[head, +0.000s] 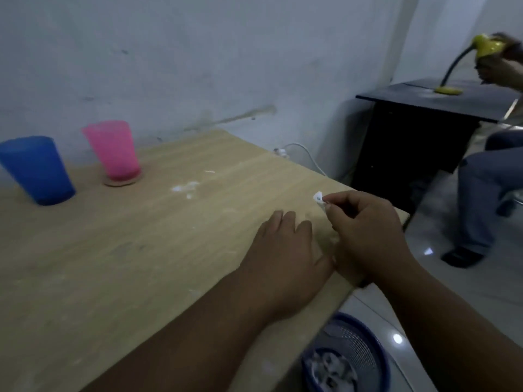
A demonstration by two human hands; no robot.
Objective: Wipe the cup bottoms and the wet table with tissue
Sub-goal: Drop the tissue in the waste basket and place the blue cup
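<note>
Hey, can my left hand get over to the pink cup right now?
Probably yes. The left hand rests flat and holds nothing, and only bare table with a whitish smear lies between it and the pink cup.

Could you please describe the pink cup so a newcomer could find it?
Start at the wooden table by the pale wall. Two plastic cups stand near its far edge; the pink cup is the right one and, unlike the blue cup, sits on a round coaster.

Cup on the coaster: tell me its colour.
The cup is pink; the head view shows it best.
</note>
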